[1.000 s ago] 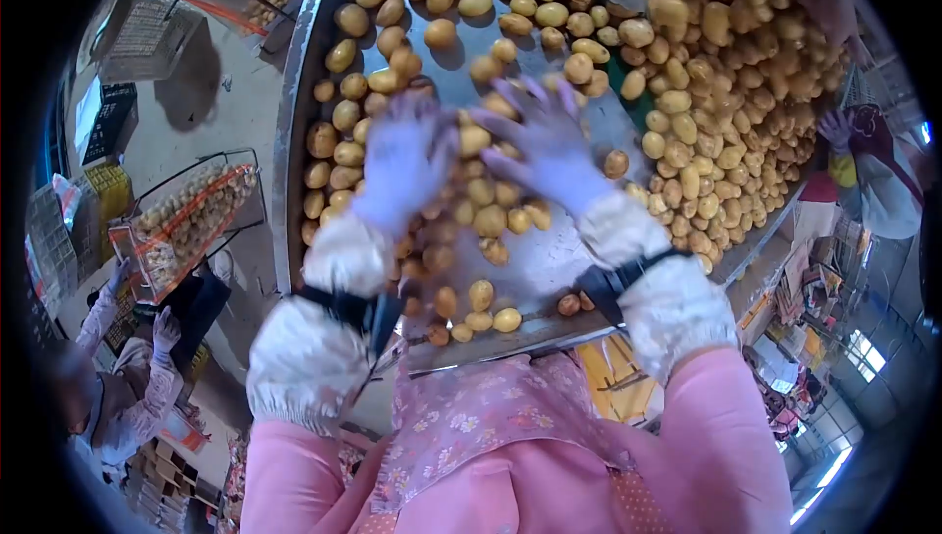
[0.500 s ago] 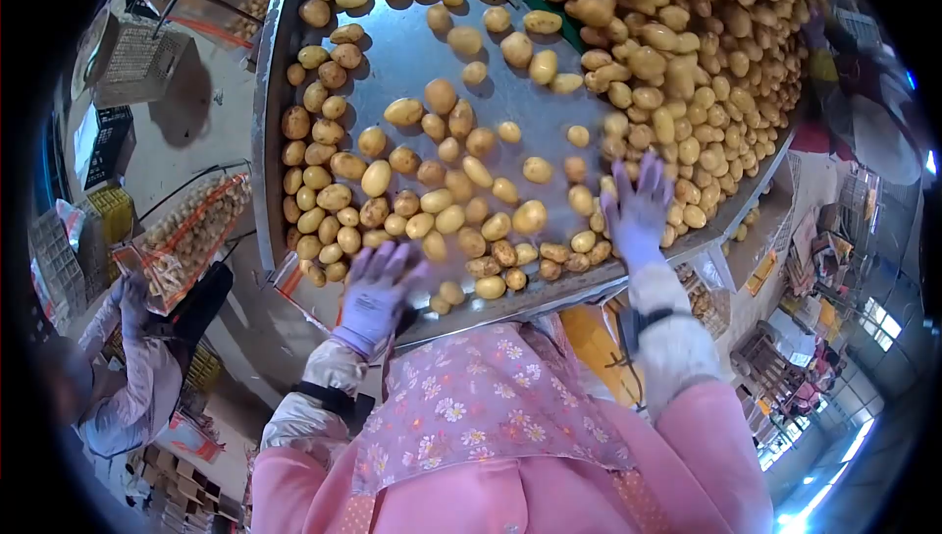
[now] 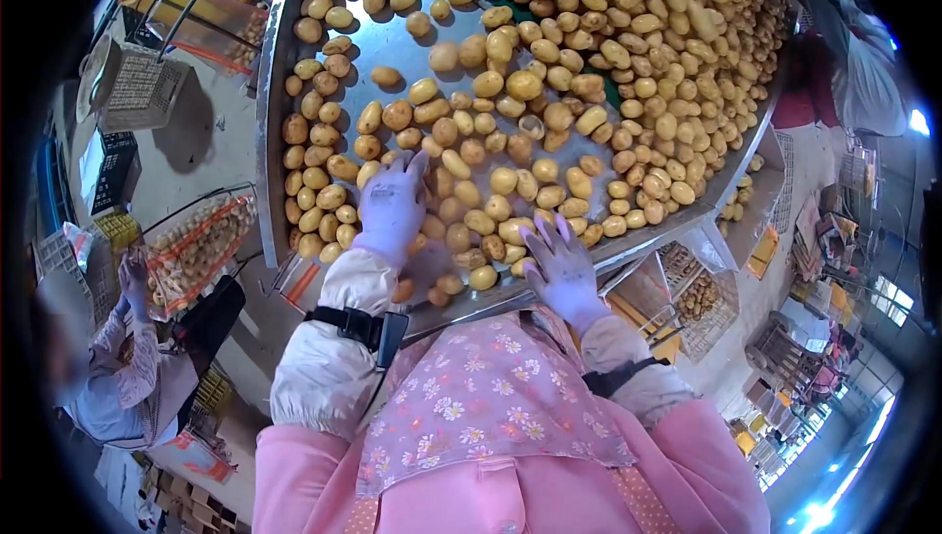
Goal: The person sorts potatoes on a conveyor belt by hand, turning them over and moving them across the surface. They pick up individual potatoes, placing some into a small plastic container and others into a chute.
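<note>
Many small yellow potatoes (image 3: 471, 151) lie loose on a metal sorting table (image 3: 378, 48) with a raised rim. My left hand (image 3: 392, 205), in a pale purple glove, rests among the potatoes at the left with its fingers stretched forward; a potato touches its fingertips. My right hand (image 3: 564, 274), gloved alike, is low near the front rim, fingers apart, beside several potatoes. Neither hand grips anything. To the right, a large potato heap (image 3: 687, 63) fills the table, with a strip of green (image 3: 610, 92) showing along its edge.
At the left, a person (image 3: 128, 367) in gloves stands by a mesh bag of potatoes (image 3: 201, 249). A plastic crate (image 3: 142, 87) and a black crate (image 3: 108, 171) stand on the floor. A basket with potatoes (image 3: 699, 298) sits below the table at the right.
My left hand has moved up and forward over the table. My right hand has come down and left toward the front rim. Potatoes have shifted, with more lying in the middle.
</note>
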`<state>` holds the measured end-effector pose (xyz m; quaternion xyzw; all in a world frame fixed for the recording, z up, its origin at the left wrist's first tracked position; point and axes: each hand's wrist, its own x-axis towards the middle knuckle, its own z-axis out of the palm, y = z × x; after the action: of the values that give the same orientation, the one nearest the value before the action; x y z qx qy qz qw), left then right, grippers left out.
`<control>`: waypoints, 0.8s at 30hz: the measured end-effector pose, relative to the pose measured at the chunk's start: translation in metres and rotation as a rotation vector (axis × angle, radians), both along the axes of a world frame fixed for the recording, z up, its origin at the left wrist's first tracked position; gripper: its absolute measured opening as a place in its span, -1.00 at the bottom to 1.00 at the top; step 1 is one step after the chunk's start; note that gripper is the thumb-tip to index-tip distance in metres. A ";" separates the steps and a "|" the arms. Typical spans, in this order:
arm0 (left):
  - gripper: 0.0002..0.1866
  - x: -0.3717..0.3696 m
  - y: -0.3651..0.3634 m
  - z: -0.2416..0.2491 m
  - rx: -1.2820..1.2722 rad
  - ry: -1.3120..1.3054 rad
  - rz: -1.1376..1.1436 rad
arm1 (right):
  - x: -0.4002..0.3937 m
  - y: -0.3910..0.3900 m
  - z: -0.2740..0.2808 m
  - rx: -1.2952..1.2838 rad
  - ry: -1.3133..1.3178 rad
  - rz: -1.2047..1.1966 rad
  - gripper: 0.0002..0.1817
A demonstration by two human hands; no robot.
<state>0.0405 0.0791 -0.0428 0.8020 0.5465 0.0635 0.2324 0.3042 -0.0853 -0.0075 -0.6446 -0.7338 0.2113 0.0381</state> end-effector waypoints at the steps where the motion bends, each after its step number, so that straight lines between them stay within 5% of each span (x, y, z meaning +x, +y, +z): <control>1: -0.49 0.005 0.003 0.000 -0.085 0.080 -0.007 | 0.006 -0.003 0.000 0.007 -0.003 -0.001 -0.39; 6: -0.48 0.022 -0.037 0.008 -0.092 0.078 -0.043 | -0.008 0.041 -0.009 0.245 0.062 -0.195 -0.53; 8: -0.49 0.027 -0.057 -0.003 -0.004 -0.008 0.045 | -0.044 0.102 0.003 0.151 0.375 -0.056 -0.54; 12: -0.48 0.008 -0.069 -0.005 -0.247 0.100 -0.035 | -0.124 0.174 -0.068 0.289 0.158 0.203 -0.52; 16: -0.56 -0.024 -0.084 0.010 -0.066 -0.182 -0.127 | -0.140 0.176 -0.058 0.142 -0.051 0.079 -0.55; 18: -0.59 -0.027 -0.081 0.018 -0.093 -0.252 -0.086 | -0.126 0.163 -0.054 -0.240 0.047 0.114 -0.56; 21: -0.59 -0.013 -0.047 0.018 0.182 -0.305 0.177 | -0.106 0.134 -0.057 -0.082 0.329 -0.035 -0.65; 22: -0.59 -0.002 -0.027 0.013 0.206 -0.366 0.157 | -0.103 0.123 -0.057 -0.002 0.547 -0.210 -0.66; 24: -0.60 0.030 0.018 0.015 0.187 -0.462 0.071 | -0.094 0.099 -0.037 0.135 0.524 -0.266 -0.70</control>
<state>0.0703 0.0969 -0.0283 0.7646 0.4985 0.3035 0.2735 0.2099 0.0139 -0.0443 -0.6543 -0.6206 0.3145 0.2964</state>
